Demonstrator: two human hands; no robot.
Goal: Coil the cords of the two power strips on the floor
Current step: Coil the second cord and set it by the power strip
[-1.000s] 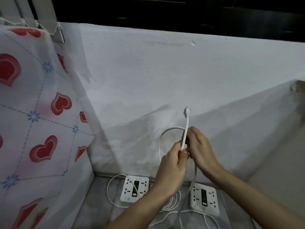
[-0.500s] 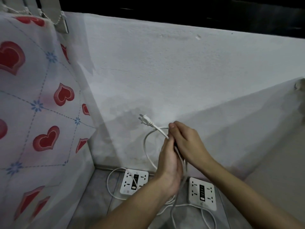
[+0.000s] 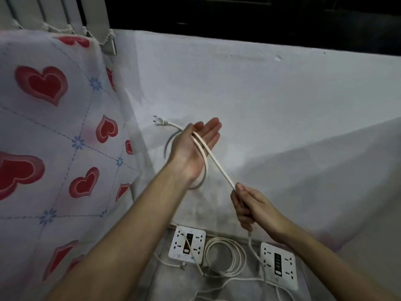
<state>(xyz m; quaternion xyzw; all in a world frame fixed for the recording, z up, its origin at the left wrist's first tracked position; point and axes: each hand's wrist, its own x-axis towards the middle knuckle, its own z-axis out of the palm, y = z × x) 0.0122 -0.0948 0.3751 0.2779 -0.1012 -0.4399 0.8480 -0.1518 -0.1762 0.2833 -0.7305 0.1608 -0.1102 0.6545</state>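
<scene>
Two white square power strips lie on the floor by the wall: the left power strip and the right power strip. My left hand is raised, palm up, fingers extended, with a white cord looped around it; the plug sticks out to the left past my thumb. My right hand is lower and to the right, pinching the same cord taut. Below my right hand the cord drops toward the right strip. A coiled cord lies on the floor between the strips.
A white wall stands right behind the strips. A sheet with red hearts hangs over something on the left. The grey tiled floor is a narrow strip. Loose cord trails along the bottom.
My hands have come apart: my right hand slid down and right along the cord, pulling it taut. My left hand opened palm up, and a loop now wraps around it.
</scene>
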